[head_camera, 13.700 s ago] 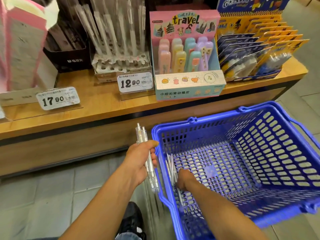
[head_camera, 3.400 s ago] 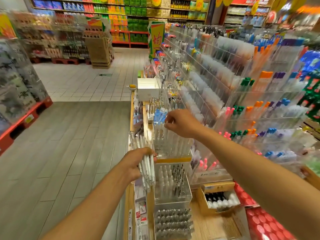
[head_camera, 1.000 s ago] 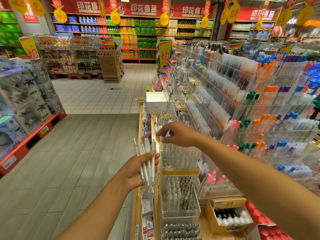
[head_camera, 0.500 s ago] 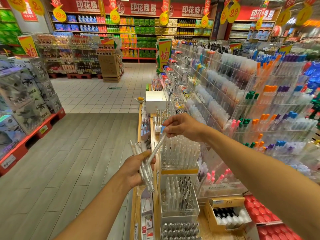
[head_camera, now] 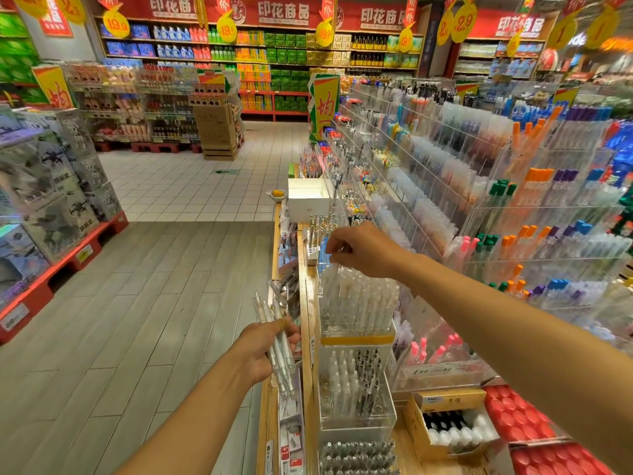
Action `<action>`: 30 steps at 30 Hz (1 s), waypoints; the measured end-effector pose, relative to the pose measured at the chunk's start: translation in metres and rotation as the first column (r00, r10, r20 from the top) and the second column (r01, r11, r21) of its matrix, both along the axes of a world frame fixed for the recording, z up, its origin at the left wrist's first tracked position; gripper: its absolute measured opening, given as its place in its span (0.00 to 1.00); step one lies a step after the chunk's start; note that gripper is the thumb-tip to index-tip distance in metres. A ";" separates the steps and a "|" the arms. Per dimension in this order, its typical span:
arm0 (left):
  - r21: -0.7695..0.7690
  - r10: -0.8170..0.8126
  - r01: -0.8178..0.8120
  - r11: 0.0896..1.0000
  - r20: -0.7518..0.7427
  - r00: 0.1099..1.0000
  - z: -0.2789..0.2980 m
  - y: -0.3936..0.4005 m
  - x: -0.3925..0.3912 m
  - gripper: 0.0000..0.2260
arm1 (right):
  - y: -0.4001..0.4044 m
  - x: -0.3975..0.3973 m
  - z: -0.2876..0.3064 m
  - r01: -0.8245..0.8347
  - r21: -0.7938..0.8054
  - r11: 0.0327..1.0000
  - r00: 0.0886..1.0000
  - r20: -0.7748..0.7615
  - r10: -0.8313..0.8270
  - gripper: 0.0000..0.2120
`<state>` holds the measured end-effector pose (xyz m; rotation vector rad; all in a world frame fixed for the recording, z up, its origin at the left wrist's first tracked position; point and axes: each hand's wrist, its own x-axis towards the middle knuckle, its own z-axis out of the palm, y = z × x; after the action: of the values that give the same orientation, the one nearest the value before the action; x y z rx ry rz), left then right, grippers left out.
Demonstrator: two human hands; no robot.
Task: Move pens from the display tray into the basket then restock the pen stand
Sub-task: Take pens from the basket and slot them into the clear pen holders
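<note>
Restocking phase underway, basket out of view. Left hand (head_camera: 265, 351) at 6 o'clock grips a small bundle of clear pens (head_camera: 275, 341), not yet placed. Right hand (head_camera: 363, 250) pinches a pen over the near-full clear pen stand (head_camera: 356, 303) at centre

Bright, even overhead store light; soft shadows; wide-angle bending at the edges; right edge and far corners blurred.
</note>
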<state>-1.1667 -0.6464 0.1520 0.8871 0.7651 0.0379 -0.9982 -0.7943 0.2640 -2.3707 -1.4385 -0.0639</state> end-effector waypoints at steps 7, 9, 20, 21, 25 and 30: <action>0.009 -0.071 0.071 0.997 0.025 0.997 0.005 -0.005 0.002 0.07 | 0.013 -0.008 -0.003 -0.007 -0.110 0.994 0.999 0.053 0.013 0.07; 0.014 -0.101 0.101 0.995 0.037 0.994 0.008 -0.006 0.002 0.07 | 0.017 -0.009 -0.010 -0.010 -0.150 0.989 0.999 0.047 0.017 0.07; -0.004 -0.154 0.156 0.988 0.114 0.981 0.020 -0.013 -0.002 0.04 | 0.021 -0.018 -0.024 0.080 -0.158 0.984 0.996 0.040 -0.075 0.13; -0.008 -0.156 0.159 0.987 0.124 0.980 0.022 -0.015 -0.003 0.04 | 0.019 -0.021 -0.023 0.089 -0.135 0.987 0.994 0.074 -0.080 0.13; -0.016 -0.171 0.177 0.984 0.180 0.969 0.029 -0.021 -0.006 0.07 | 0.008 -0.030 -0.016 0.024 0.002 1.000 0.999 -0.022 -0.024 0.09; -0.010 -0.204 0.214 0.977 0.270 0.941 0.033 -0.030 -0.006 0.09 | -0.008 -0.039 -0.010 0.051 0.062 0.997 0.857 -0.515 -0.012 0.14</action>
<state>-1.1727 -0.6765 0.1849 0.9002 0.4146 -0.0443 -1.0368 -0.8022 0.2541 -2.1233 -1.1114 0.4704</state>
